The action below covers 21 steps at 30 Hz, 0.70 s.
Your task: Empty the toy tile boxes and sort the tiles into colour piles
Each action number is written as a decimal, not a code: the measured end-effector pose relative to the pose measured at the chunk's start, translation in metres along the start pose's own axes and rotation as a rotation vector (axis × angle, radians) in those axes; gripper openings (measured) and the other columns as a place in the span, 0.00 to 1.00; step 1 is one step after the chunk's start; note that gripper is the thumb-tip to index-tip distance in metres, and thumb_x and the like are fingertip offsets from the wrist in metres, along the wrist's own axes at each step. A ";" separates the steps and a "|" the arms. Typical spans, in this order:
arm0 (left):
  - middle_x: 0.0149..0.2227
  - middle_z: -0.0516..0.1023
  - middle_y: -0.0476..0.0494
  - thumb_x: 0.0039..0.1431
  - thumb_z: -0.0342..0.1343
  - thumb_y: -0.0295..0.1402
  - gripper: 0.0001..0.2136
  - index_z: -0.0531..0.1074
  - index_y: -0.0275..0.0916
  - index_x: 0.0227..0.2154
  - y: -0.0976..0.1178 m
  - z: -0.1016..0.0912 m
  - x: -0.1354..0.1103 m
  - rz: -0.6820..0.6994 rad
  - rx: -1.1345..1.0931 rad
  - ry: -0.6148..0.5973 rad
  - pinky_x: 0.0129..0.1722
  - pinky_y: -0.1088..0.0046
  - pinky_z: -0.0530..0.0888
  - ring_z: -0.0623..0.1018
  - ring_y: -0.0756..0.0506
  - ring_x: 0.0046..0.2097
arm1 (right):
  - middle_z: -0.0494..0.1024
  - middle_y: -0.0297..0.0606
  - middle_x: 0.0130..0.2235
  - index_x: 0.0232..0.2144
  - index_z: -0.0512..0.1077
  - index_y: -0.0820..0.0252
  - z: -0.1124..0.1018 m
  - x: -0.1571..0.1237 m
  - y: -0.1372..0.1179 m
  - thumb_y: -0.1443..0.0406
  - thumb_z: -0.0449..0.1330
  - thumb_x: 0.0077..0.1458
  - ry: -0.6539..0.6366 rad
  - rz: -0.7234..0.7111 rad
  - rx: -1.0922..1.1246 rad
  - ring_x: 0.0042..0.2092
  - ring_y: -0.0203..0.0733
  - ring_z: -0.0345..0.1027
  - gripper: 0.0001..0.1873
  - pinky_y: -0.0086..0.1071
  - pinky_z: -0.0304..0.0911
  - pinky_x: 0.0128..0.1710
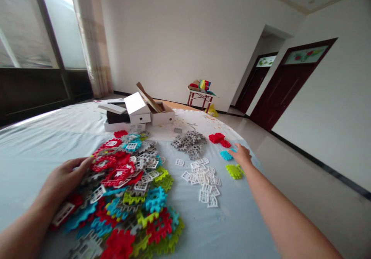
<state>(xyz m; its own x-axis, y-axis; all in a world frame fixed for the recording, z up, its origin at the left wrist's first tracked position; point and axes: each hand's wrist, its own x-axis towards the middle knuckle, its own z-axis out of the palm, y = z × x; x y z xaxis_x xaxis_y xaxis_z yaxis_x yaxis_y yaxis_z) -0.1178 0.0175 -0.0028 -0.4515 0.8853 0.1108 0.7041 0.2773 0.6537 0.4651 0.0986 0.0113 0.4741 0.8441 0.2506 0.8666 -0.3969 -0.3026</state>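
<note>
My left hand [68, 174] rests at the left edge of a mixed pile of plastic interlocking building pieces [121, 197]. Its fingers stretch toward red and grey pieces, thumb and fingers apart; the fingertips are partly hidden. At the right side of the table, my right hand [242, 155] has its fingers spread, with one tip touching a blue interlocking piece [225, 155] that lies flat. Red pieces [217, 138] lie just beyond it, and lime green pieces [234, 171] are closer to me. White window-frame pieces [204, 178] and grey pieces [189, 142] form separate groups between my hands.
White boxes [138, 110] with loose lids and a brown flap stand at the far left of the cloth-covered round table [237, 216]. Beyond the table, a small side table [201, 94] holds colourful packages. Dark red doors [285, 85] are at the right.
</note>
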 end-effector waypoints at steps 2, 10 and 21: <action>0.40 0.76 0.40 0.48 0.44 0.51 0.26 0.72 0.36 0.40 0.003 -0.001 -0.002 -0.002 -0.005 -0.037 0.39 0.69 0.70 0.75 0.41 0.41 | 0.71 0.45 0.48 0.47 0.66 0.59 0.000 -0.015 -0.024 0.59 0.58 0.47 0.052 -0.164 0.134 0.52 0.50 0.60 0.23 0.43 0.55 0.50; 0.42 0.75 0.40 0.50 0.45 0.50 0.26 0.72 0.35 0.41 0.006 -0.002 -0.006 0.023 -0.019 -0.051 0.39 0.73 0.67 0.73 0.42 0.42 | 0.72 0.39 0.45 0.41 0.71 0.57 -0.022 -0.157 -0.139 0.68 0.56 0.48 -0.195 -1.015 0.600 0.50 0.42 0.62 0.15 0.39 0.56 0.52; 0.42 0.75 0.38 0.50 0.44 0.50 0.27 0.71 0.34 0.43 0.007 -0.004 -0.008 0.024 -0.023 -0.058 0.39 0.73 0.67 0.73 0.42 0.42 | 0.75 0.30 0.42 0.36 0.74 0.46 -0.047 -0.209 -0.153 0.75 0.60 0.43 -0.574 -1.213 0.499 0.47 0.45 0.65 0.19 0.39 0.56 0.52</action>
<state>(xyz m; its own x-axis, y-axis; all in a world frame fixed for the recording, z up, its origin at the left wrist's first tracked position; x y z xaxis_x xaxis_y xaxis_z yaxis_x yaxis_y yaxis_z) -0.1112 0.0115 0.0039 -0.4013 0.9121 0.0835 0.7014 0.2474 0.6684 0.2409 -0.0335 0.0483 -0.7381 0.6378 0.2202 0.4816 0.7265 -0.4901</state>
